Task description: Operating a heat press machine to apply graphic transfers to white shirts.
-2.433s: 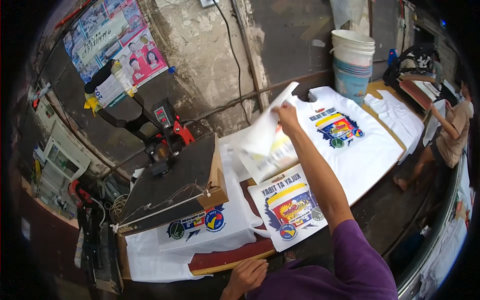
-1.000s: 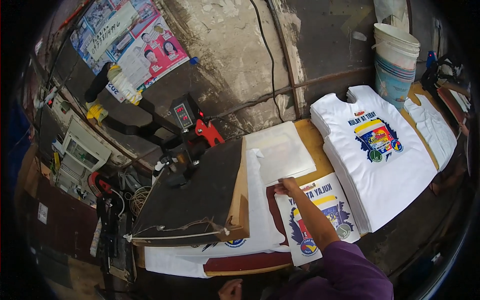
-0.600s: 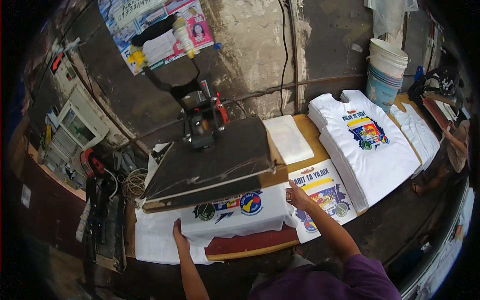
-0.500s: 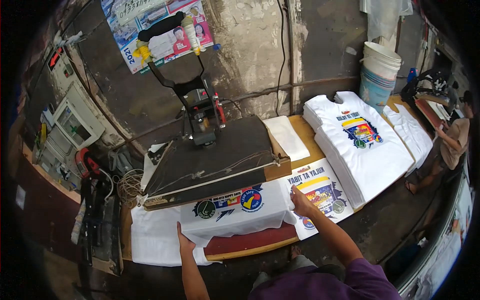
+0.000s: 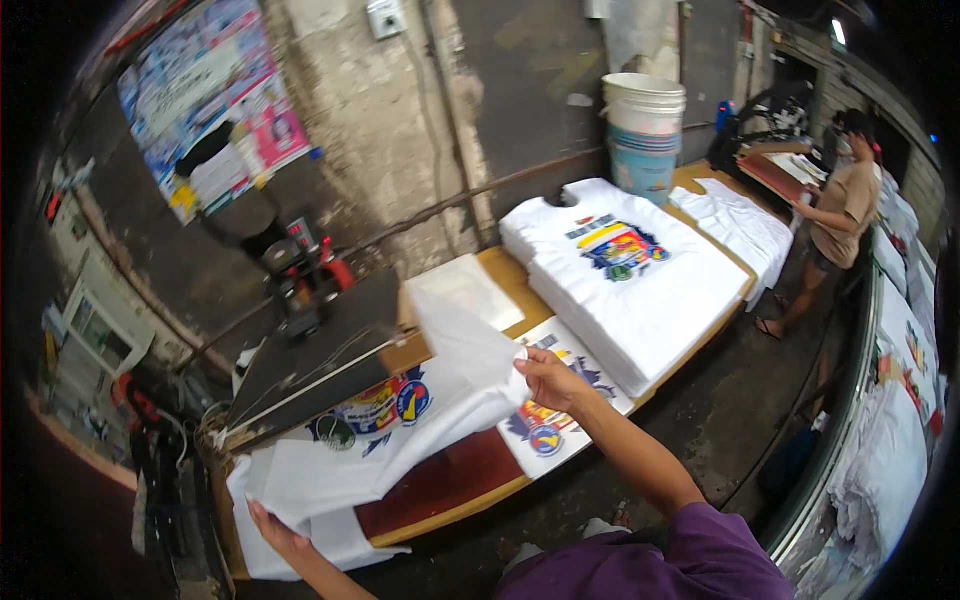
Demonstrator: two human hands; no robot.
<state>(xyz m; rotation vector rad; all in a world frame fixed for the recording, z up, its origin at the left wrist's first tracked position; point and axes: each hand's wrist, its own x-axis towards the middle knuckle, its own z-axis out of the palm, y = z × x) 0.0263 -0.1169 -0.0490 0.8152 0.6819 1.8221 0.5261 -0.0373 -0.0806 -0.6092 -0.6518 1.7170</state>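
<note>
A white T-shirt (image 5: pixel 340 475) with a colourful print lies partly under the dark upper plate of a heat press (image 5: pixel 310 365). Its near part is lifted and stretched between my hands. My right hand (image 5: pixel 552 378) pinches a raised fold of the cloth. At the lower left, my left hand (image 5: pixel 283 535) has its fingers closed on the shirt's near edge. The dark red lower pad (image 5: pixel 450 490) shows below the lifted cloth. Beside the pad lies a printed sheet (image 5: pixel 548 440) with a matching design, partly behind my right hand.
A tall stack of printed white shirts (image 5: pixel 690 320) stands on the table to the right, with another white shirt (image 5: pixel 735 225) beyond. Stacked buckets (image 5: pixel 645 140) stand behind. Another person (image 5: pixel 845 205) works at a far press. White garments (image 5: pixel 870 480) are heaped at the right edge.
My right hand has raised its side of the shirt, and my left hand has moved out to the lower left. More of the cloth is lifted. The view has turned right.
</note>
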